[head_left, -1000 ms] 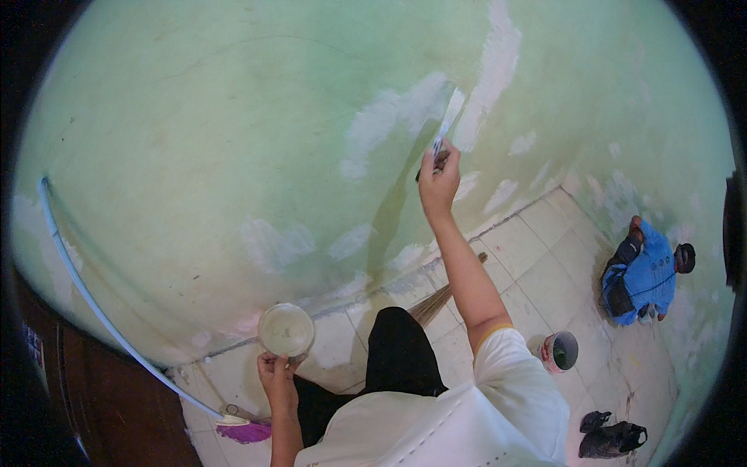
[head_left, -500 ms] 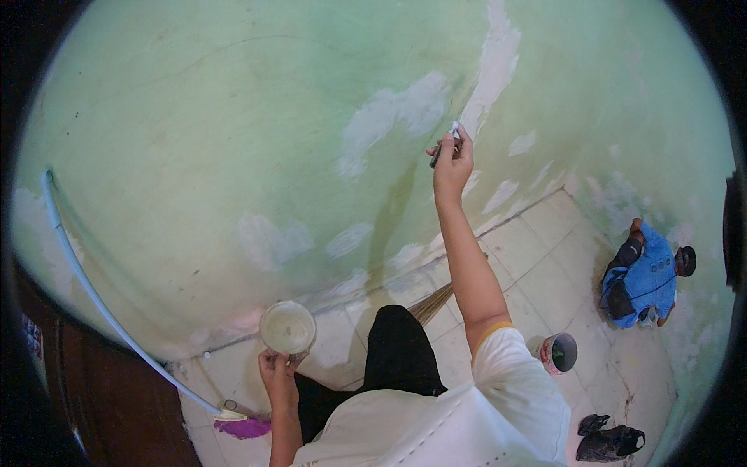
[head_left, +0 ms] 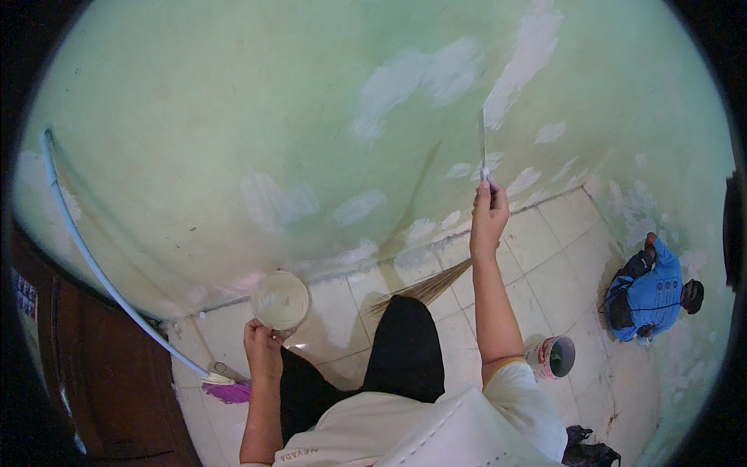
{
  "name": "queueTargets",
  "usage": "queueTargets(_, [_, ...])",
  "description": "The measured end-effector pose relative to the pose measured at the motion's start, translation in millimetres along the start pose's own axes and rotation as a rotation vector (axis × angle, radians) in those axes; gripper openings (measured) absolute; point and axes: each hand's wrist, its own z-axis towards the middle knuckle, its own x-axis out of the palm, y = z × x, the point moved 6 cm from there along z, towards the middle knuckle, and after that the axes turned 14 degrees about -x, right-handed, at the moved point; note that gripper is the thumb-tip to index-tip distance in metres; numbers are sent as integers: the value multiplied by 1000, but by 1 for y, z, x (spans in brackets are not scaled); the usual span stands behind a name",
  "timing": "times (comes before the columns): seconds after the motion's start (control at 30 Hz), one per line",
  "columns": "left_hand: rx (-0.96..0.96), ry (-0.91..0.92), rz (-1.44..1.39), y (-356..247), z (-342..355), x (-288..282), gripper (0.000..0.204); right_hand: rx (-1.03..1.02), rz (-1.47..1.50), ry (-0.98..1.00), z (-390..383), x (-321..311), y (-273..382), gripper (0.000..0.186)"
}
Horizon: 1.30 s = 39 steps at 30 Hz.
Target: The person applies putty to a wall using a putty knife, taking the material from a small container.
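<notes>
In my right hand (head_left: 489, 214) is a putty knife (head_left: 482, 140), its thin blade pointing up and seen nearly edge-on. The blade's tip is by the lower end of a long white filler streak (head_left: 521, 70) on the green wall (head_left: 272, 101); I cannot tell whether it touches. White stuff shows where the blade meets my fingers. My left hand (head_left: 263, 350) grips the near rim of a round pale tub (head_left: 280, 302), low down near the wall's foot. Pale material coats the tub's inside.
Several white patches (head_left: 420, 74) mark the wall. A broom (head_left: 432, 286) lies by its foot. At right stand a bucket (head_left: 551, 358) and a person in a blue shirt (head_left: 654, 284). A pale blue pole (head_left: 101, 268) leans at left, beside a dark wooden door (head_left: 101, 373); black bags (head_left: 587, 450) lie lower right.
My right hand has come down along the wall, and the putty knife's blade now shows pointing upward. The view has shifted a little. My left hand still holds the tub.
</notes>
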Motion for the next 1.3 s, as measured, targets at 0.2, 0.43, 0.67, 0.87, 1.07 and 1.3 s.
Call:
queueTargets(0.2, [-85, 133, 94, -15, 49, 36, 18, 201, 94, 107, -19, 2, -12, 24])
queueTargets(0.43, [-250, 154, 235, -63, 35, 105, 23, -61, -656, 522, 82, -3, 117, 26])
queueTargets(0.67, [-447, -50, 169, -125, -84, 103, 21, -459, -1128, 854, 160, 40, 260, 23])
queueTargets(0.87, [-414, -130, 124, -218, -208, 89, 19, -264, -947, 940, 213, 39, 319, 24])
queueTargets(1.07, [-273, -162, 168, -318, -276, 136, 18, -348, -1085, 1146, 281, 41, 341, 20])
queueTargets(1.3, [-145, -250, 70, -341, -277, 207, 18, -451, -1006, 1385, 350, 71, 305, 18])
